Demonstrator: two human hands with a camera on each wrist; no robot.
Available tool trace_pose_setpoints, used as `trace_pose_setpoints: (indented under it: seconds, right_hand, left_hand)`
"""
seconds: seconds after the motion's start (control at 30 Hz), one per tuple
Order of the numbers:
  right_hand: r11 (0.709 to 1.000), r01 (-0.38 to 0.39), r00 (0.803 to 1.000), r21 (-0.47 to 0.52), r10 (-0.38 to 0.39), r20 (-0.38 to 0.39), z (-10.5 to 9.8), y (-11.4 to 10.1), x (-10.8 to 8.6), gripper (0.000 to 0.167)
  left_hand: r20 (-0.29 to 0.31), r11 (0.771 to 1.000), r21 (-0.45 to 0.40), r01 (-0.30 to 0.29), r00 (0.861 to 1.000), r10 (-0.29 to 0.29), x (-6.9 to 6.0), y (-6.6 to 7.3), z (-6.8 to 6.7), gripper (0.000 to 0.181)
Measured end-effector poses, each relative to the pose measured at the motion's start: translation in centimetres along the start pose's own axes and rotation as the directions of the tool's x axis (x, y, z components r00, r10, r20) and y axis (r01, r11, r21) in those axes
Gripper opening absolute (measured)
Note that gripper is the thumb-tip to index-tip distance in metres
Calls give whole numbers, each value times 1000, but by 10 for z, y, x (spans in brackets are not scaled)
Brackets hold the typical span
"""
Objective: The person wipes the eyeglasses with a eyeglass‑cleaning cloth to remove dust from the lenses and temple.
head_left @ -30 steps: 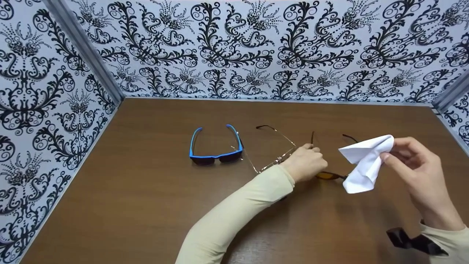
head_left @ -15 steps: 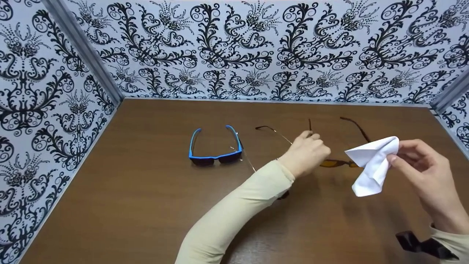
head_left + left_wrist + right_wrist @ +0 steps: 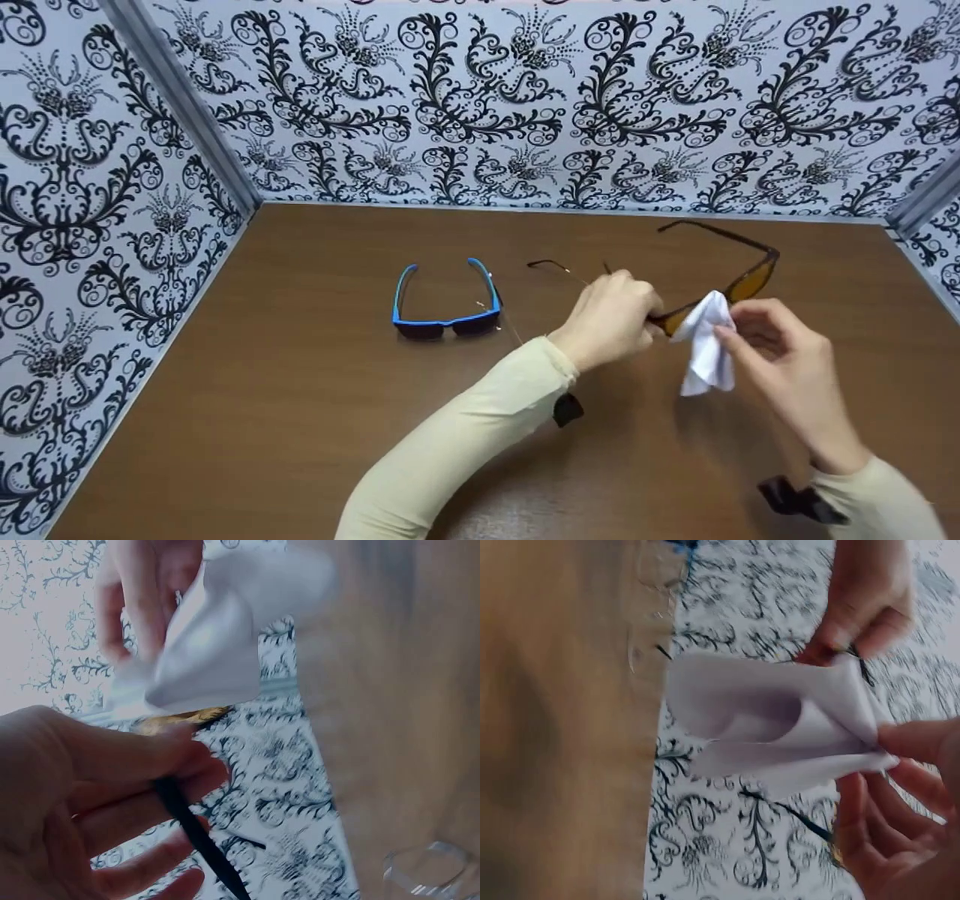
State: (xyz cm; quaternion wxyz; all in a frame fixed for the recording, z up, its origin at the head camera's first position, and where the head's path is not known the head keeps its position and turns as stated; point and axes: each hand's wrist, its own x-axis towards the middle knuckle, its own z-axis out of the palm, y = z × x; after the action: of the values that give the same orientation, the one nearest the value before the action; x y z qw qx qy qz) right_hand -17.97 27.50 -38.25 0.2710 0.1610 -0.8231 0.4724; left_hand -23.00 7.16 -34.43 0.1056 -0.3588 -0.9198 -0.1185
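My left hand [image 3: 615, 315] grips dark-framed sunglasses [image 3: 752, 281] with amber lenses near one end of the frame, raised above the table. One of their temples reaches toward the back wall. A white cloth [image 3: 709, 367] hangs from the thumb and fingers of my right hand [image 3: 787, 367], in front of the middle of the sunglasses. It hides part of the frame and lenses. In the left wrist view, a dark temple [image 3: 199, 840] runs down past my left fingers. Folds of the cloth [image 3: 780, 712] fill the middle of the right wrist view; whether it touches a lens I cannot tell.
Blue-framed sunglasses [image 3: 446, 324] with dark lenses stand on the brown table [image 3: 247, 375], left of my left hand. Thin metal-framed glasses [image 3: 551, 264] lie beside them, mostly hidden behind my left hand and sleeve. Patterned walls [image 3: 480, 97] enclose the back and sides.
The amber sunglasses have been lifted and tilted up by my left hand. My right hand has moved left with the cloth, bringing it in front of them.
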Motion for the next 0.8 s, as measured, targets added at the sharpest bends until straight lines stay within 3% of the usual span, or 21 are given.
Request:
trace_pose_setpoints:
  seconds: [0.1,0.27,0.37,0.63,0.7,0.8]
  right_hand:
    - [990,123,986,-65,-129,-107,15,-4,1,35]
    - [956,266,931,-127,-288,-222,30,-18,6,25]
    - [943,308,915,-124,-329,-233,33,-23,7,15]
    - [919,378,899,-115,-394,-191,40,-28,8,26]
    - [911,394,894,-120,-411,-179,42,-32,8,35]
    - [903,412,887,-126,-429,-173,44,-41,8,42]
  left_hand:
    - [-37,990,-140,8,999,-13,-6,0,2,4]
    - [-60,942,-334,29,997,-51,-12,0,1,7]
    - [-19,906,-419,65,997,-80,-15,-1,-2,9]
    - [161,851,-506,142,985,-68,-27,-3,-16,8]
    - [199,817,-551,171,977,-71,-31,-4,-18,7]
    - [238,736,-639,224,967,-87,-38,-3,-20,4]
